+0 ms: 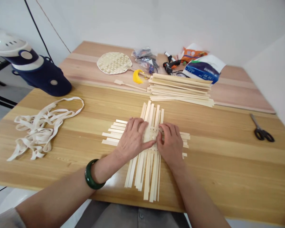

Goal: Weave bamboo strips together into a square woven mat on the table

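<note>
Pale flat bamboo strips [139, 171] lie crossed over and under each other in front of me, their loose ends sticking out on all sides. My left hand [132, 137] rests flat on the left part of this weave, fingers stretched forward and thumb pointing right. On the right side, my right hand [170, 142] has its fingers bent and its thumb close to the index finger, closed at the edge of the lengthwise strips. It appears to pinch a strip there, though the fingertips partly hide the contact. A green bangle [91, 174] circles my left wrist.
A stack of loose strips [180, 90] lies behind the weave. Farther back are a round woven fan [114, 63], yellow item [137, 77], glue gun [171, 65] and tissue pack [203, 69]. White ribbon [46, 126] and a blue bottle [42, 74] stay left, scissors [262, 131] right.
</note>
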### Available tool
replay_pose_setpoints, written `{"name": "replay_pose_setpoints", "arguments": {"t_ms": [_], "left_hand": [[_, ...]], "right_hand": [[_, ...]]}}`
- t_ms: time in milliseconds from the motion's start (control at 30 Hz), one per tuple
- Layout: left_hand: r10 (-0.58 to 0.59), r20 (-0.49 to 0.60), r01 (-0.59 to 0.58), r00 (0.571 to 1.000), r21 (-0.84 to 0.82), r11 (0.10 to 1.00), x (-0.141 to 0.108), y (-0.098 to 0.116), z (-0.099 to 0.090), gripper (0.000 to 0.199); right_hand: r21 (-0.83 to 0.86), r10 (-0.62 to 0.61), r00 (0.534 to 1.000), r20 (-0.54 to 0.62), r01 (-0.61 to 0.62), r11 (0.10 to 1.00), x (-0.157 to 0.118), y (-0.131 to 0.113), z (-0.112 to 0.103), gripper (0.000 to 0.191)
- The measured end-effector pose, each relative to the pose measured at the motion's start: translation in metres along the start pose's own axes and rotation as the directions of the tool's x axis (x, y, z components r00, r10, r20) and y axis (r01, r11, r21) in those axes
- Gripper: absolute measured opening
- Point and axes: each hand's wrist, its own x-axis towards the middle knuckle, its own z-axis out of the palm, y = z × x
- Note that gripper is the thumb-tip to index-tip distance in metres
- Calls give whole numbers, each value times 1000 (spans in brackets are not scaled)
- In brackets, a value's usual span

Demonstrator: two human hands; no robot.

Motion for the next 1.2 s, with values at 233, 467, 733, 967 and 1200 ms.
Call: {"name": "replay_pose_setpoints", "arguments": {"t_ms": [233, 467, 733, 967, 1200], "left_hand": [[61, -1, -61, 998, 76, 995, -3, 2, -1, 59], [23, -60, -18, 998, 83, 996, -6, -3, 9, 63], [-31, -94, 31, 995, -9, 999, -4, 0, -3, 63], [-174, -119, 173, 977, -15, 985, 5, -6, -22, 53], [-342, 110, 353, 933, -97, 931, 21, -15, -43, 19]], "right_hand": [[-105, 44, 994, -99, -55, 993, -2, 5, 4, 25], [-138, -8, 991, -133, -11, 990, -4, 9, 13, 24], [-101, -15, 989, -149, 0, 995, 2, 6, 7, 22], [-105, -65, 981, -184, 46, 993, 10, 2, -3, 24], [-54, -65, 988, -139, 58, 997, 23, 3, -10, 23]]}}
